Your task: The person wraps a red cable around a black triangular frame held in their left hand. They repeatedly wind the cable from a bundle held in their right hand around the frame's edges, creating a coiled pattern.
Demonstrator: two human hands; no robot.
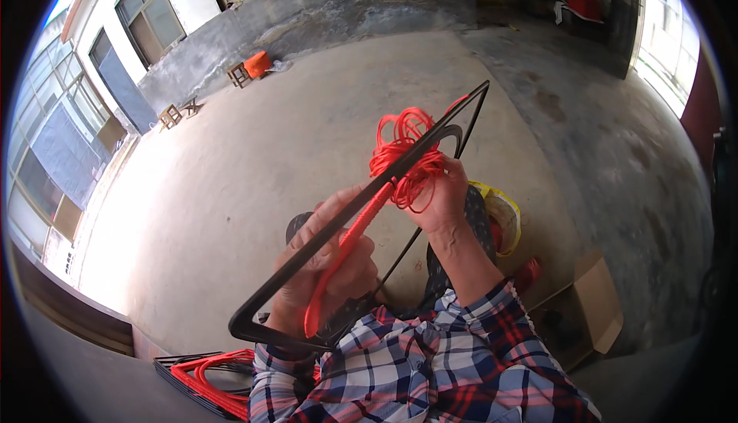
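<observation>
A long, dark metal frame (304, 258) with rounded corners slants across my front, from low left to upper right. Red cord is wound tightly along one of its bars as a wrapped stretch (360, 229). My left hand (354, 269) is closed around that bar with its fingers curled, partly behind the frame. Against the frame's upper part, my right hand (446, 201) grips a loose, looped bundle of red cord (390, 154). One cord end runs up toward the frame's far corner. The bundle and the frame hide some of my right fingers.
Dark frames with red cord (211, 381) are piled at my lower left. A yellow-rimmed bag (507, 219) stands by my right leg, and an open cardboard box (598, 304) lies farther right. Small wooden stools (171, 117) and an orange object (258, 64) are near the far wall.
</observation>
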